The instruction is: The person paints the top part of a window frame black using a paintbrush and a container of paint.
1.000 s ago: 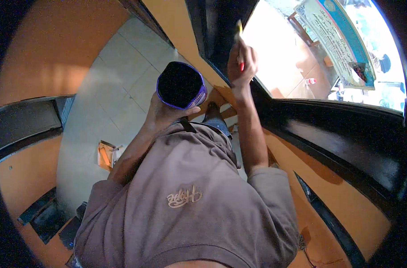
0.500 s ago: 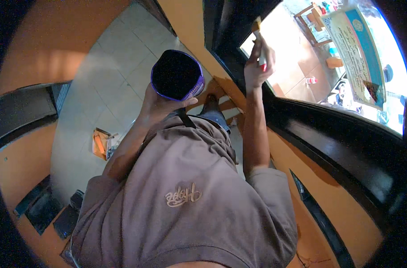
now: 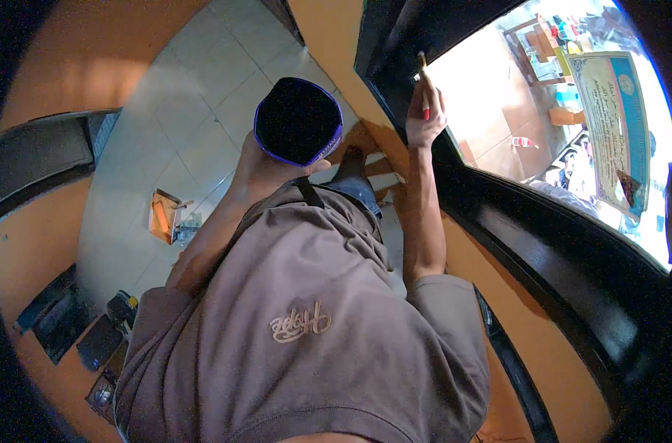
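My left hand (image 3: 266, 164) is wrapped round a purple can (image 3: 334, 144) whose inside looks black; I cannot make out how full it is. The can is held up in front of my chest with its mouth toward me. Out to the right, my right hand (image 3: 426, 122) grips a paintbrush (image 3: 422, 66), its bristle end pointing away from me and a red part of the handle showing at the palm. The bristles are at the black window frame (image 3: 395, 55); whether they touch it I cannot tell.
Bright glass fills the right side, with a printed sheet (image 3: 612, 125) on it. Orange walls (image 3: 321, 33) flank me. Down on the tiled floor (image 3: 195, 96) sits a small box with orange contents (image 3: 162, 218). Dark objects (image 3: 100, 343) lie at lower left.
My right hand has turned, bringing the brush closer to the black frame and more edge-on to view. The view has shifted slightly; the can stays in my left hand.
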`<state>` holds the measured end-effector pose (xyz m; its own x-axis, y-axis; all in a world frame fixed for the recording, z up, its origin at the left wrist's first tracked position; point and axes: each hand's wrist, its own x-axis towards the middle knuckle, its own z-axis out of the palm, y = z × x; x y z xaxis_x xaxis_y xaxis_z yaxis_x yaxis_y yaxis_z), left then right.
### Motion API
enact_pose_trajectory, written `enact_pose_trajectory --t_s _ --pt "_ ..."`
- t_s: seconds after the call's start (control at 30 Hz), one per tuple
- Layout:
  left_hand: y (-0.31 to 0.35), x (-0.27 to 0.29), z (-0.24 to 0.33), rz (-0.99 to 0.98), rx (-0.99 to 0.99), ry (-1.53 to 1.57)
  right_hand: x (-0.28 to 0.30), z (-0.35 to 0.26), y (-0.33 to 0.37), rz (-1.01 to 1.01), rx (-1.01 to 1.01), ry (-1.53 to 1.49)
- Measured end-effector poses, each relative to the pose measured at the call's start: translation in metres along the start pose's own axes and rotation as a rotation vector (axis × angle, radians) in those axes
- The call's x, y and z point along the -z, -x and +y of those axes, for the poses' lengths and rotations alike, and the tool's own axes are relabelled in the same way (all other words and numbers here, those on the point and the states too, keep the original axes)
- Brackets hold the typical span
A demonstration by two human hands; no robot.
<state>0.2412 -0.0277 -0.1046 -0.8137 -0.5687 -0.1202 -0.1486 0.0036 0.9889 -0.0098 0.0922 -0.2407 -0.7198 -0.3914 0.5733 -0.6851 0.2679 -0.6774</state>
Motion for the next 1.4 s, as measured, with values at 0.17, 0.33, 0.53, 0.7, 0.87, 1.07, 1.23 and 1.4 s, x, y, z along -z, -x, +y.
enact_pose_trajectory --t_s 0.17,0.33,0.53,0.7,0.87,1.07,1.23,1.4 --pt "0.002 -0.008 0.012 0.01 0.022 -0.161 -0.024 0.099 0.065 -0.055 -0.195 -0.039" --pt "0.009 -0.008 0.013 0.1 0.051 -0.435 -0.039 0.075 0.051 -0.2 -0.395 -0.149" --pt "0.002 -0.021 0.02 0.02 0.127 -0.408 -0.062 0.088 0.022 -0.386 -0.3 0.286" --pt "0.008 -0.012 0.004 0.068 0.058 -0.435 -0.054 0.026 0.004 -0.22 -0.181 0.218" --pt "-0.005 -0.023 0.007 0.041 0.12 -0.341 -0.041 0.04 0.043 -0.212 -0.202 0.286" --pt "-0.012 -0.019 0.017 0.011 0.027 -0.518 -0.047 0.069 0.006 -0.291 -0.454 -0.097" --pt "-0.003 -0.011 0.002 0.091 0.103 -0.223 -0.036 -0.009 -0.014 -0.1 -0.196 0.161" --pt "0.002 -0.008 0.008 0.054 0.011 -0.507 -0.051 0.004 0.03 -0.214 -0.335 0.293"
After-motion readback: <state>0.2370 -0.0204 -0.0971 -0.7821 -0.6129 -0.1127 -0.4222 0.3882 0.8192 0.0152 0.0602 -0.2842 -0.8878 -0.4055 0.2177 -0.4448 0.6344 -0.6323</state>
